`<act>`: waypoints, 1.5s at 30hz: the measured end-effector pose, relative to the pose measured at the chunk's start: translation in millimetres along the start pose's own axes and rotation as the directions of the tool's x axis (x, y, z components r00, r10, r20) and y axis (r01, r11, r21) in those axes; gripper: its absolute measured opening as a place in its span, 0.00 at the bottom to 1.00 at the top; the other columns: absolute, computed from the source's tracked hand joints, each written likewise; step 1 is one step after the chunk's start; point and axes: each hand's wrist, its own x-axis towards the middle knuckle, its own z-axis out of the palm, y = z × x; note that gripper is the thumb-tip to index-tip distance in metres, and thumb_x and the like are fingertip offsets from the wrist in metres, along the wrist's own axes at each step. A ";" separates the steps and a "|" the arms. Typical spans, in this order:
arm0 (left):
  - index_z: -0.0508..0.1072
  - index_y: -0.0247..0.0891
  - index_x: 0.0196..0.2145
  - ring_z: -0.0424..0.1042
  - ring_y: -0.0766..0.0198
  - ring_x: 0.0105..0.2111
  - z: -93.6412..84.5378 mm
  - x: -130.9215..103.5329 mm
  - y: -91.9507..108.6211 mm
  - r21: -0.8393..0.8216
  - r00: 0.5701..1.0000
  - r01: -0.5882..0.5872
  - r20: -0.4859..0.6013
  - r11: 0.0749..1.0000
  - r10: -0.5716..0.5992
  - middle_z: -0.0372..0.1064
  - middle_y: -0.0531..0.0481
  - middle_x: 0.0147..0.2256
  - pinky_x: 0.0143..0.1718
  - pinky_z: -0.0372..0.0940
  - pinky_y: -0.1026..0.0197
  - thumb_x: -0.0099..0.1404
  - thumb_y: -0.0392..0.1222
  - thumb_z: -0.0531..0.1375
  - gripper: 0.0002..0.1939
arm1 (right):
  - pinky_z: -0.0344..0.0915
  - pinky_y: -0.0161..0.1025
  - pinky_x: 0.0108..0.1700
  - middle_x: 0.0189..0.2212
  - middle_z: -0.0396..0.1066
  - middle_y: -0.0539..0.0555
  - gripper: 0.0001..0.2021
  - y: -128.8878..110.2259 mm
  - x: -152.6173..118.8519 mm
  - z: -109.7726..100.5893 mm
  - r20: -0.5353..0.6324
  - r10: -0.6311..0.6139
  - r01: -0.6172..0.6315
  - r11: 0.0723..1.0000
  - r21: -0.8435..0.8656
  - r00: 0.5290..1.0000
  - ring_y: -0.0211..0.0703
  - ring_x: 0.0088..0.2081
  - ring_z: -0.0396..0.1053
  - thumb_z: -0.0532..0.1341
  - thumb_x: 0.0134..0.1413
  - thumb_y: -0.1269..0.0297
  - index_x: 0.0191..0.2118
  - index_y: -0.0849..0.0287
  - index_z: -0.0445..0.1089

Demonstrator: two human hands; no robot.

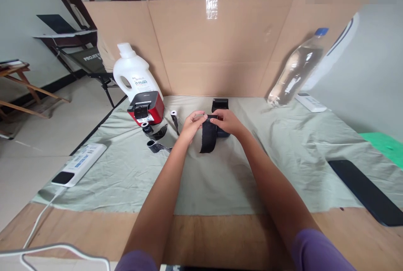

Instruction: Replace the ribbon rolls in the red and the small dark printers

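At the middle of the cloth, my left hand (192, 125) pinches the left end of a roll of black paper strip (208, 139). The fingers of my right hand (229, 122) are closed on its right end. A loose length of the strip hangs down toward me, its end curling to the left. Behind and below my right hand sits a small black device (223, 134), partly hidden by the hand. A raised black part (220, 104), which looks like its lid, stands just beyond my fingers. Left of my left hand lie several small rolls, including a black roll (153, 146) with its tail unwound.
A red-and-black printer (147, 107) and a white detergent jug (135, 71) stand at the back left. A clear bottle (297, 69) leans at the back right against a cardboard panel (220, 53). A white power bank (80, 165) with a cable and a black phone (365, 191) flank my arms.
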 end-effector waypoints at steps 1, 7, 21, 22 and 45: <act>0.72 0.38 0.42 0.67 0.70 0.25 0.1 0.1 -6.0 -0.027 1.000 0.000 -0.014 1.000 -0.001 0.70 0.54 0.27 0.25 0.57 0.67 0.52 0.58 0.69 0.26 | 0.56 0.38 0.34 0.27 0.68 0.51 0.11 2.5 0.6 -1.7 0.002 0.007 -0.007 1.000 -0.016 1.000 0.40 0.30 0.62 0.60 0.52 0.58 0.34 0.62 0.73; 0.68 0.38 0.38 0.57 0.75 0.16 -0.6 -1.3 -35.4 -0.054 0.980 -0.083 -0.184 0.995 0.072 0.75 0.49 0.32 0.17 0.45 0.64 0.59 0.62 0.61 0.23 | 0.58 0.39 0.37 0.28 0.71 0.53 0.12 21.2 6.8 -22.1 -0.030 0.058 -0.061 0.989 -0.137 0.998 0.42 0.31 0.64 0.59 0.55 0.60 0.38 0.62 0.76; 0.71 0.37 0.36 0.53 0.75 0.15 -0.1 3.6 -44.4 -0.026 0.989 -0.104 -0.104 0.994 0.100 0.72 0.51 0.29 0.16 0.43 0.67 0.60 0.59 0.61 0.21 | 0.62 0.47 0.54 0.44 0.76 0.55 0.12 83.7 24.3 -8.7 -0.097 0.114 -0.136 0.953 -0.269 0.989 0.50 0.47 0.69 0.61 0.54 0.70 0.44 0.56 0.77; 0.71 0.37 0.36 0.53 0.75 0.15 0.3 3.5 -44.2 -0.024 0.990 -0.103 -0.102 0.994 0.100 0.72 0.51 0.28 0.16 0.43 0.67 0.60 0.59 0.61 0.21 | 0.62 0.47 0.54 0.43 0.76 0.54 0.12 83.8 23.9 -8.4 -0.096 0.120 -0.141 0.955 -0.261 0.988 0.50 0.47 0.69 0.62 0.54 0.70 0.44 0.56 0.77; 0.71 0.40 0.46 0.68 0.63 0.23 10.7 -7.7 -49.0 0.498 0.991 -0.128 0.038 0.858 0.126 0.69 0.57 0.19 0.29 0.61 0.62 0.63 0.54 0.60 0.19 | 0.62 0.42 0.39 0.41 0.73 0.55 0.21 75.6 24.2 -18.7 -0.304 0.252 -0.195 0.959 0.206 0.919 0.40 0.30 0.63 0.63 0.48 0.49 0.45 0.58 0.72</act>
